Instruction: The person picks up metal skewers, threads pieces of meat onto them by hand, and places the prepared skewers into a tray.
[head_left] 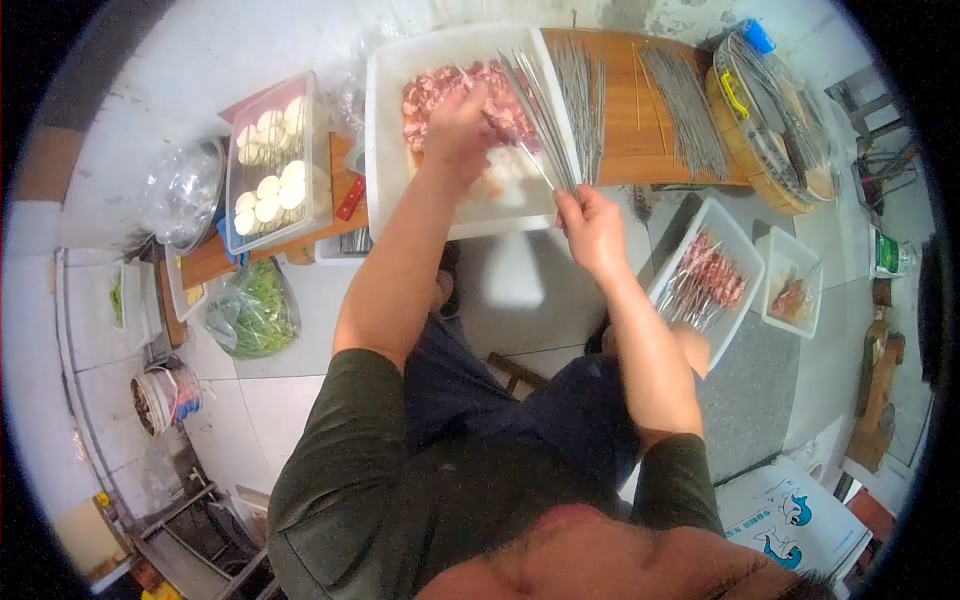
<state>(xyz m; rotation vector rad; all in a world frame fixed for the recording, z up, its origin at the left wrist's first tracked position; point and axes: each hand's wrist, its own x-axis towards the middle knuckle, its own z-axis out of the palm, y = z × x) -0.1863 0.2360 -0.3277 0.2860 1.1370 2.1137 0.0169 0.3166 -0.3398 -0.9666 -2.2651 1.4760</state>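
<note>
My left hand (460, 135) is over a white tub (400, 205) of raw meat chunks (425, 95), its fingers curled around a piece of meat and partly hidden. A single metal skewer (537, 168) runs from my right hand toward it, with a darker piece of meat beside the left fingers. My right hand (590, 228), closed, grips a bundle of metal skewers (535, 105) by their lower ends at the tub's front right corner. The bundle leans up across the tub's right side.
More skewers (685, 110) lie on a wooden board (620, 80) at the right, beside a round basket (735, 120). Loaded meat skewers (710, 275) fill a lower white bin (745, 240). To the left stand a container of white round pieces (270, 190), a red-handled knife (351, 198) and bagged greens (250, 310).
</note>
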